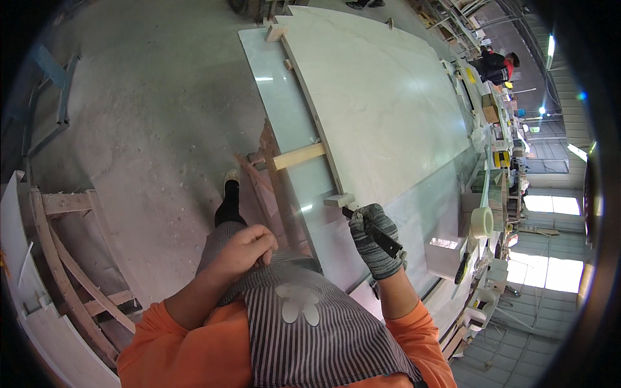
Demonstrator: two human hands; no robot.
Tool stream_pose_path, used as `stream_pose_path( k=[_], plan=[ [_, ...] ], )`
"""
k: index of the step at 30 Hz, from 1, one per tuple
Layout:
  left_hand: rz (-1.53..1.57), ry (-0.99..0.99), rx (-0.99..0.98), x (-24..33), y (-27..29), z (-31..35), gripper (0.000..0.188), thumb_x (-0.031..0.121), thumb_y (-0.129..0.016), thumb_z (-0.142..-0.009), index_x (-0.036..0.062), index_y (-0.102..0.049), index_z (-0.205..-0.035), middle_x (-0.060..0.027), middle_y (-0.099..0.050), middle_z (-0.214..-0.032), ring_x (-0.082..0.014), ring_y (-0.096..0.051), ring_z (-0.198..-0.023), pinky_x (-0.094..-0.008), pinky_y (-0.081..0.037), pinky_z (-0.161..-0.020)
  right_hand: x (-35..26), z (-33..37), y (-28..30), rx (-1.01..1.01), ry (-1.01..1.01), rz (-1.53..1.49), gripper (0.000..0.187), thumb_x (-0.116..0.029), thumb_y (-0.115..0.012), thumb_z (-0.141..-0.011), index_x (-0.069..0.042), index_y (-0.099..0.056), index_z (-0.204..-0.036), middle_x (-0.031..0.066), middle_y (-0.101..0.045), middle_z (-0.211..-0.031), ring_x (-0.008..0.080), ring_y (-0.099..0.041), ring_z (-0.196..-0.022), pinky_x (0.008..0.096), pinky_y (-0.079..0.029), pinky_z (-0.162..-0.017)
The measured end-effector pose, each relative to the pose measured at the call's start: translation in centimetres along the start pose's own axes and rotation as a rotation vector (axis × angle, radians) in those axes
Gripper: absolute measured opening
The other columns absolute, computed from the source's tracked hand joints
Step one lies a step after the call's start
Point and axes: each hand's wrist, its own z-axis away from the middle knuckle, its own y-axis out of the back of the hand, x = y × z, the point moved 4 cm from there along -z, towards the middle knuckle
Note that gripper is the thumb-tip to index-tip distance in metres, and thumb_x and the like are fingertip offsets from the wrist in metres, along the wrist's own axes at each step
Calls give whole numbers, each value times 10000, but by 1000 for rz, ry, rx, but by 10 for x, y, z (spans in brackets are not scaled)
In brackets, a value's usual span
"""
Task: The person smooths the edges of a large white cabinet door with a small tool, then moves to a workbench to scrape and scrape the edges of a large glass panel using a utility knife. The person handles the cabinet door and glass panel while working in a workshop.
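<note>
My right hand, in a grey knitted glove, is closed around a slim black hand tool. The tool's working end points toward a small wooden block at the near corner of a large pale slab; its exact kind does not show. My bare left hand is curled in front of the striped apron, apart from the slab. Its fingertips are tucked under, so anything inside is hidden. A wooden strip runs along the slab's left edge, above a glossy greenish sheet.
A short wooden batten sticks out across the sheet. Right of the slab stand a white box, a tape roll and a cluttered bench. A wooden frame is on the left. Another person is at the far right.
</note>
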Motion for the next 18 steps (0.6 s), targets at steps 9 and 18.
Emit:
stream_pose_path(
  k=[9,18],
  plan=[
    [-27,19,21,-3,2,2,176,156,-483,-1011,38,-597,-949,-16,-602,-711,-84,-510,-611,-224,-399,-562,1,2,-3,59,49,-57,52,-74,-611,-893,-45,-580,-863,172,-622,-763,370,-622,-676,399,-506,-610],
    [-5,31,32,-4,2,5,171,148,-485,-1010,34,-595,-946,-22,-601,-709,-88,-514,-612,-230,-398,-557,-5,2,2,-1,60,6,60,-110,-604,-900,-56,-592,-877,155,-631,-764,358,-643,-699,402,-514,-617]
  ],
)
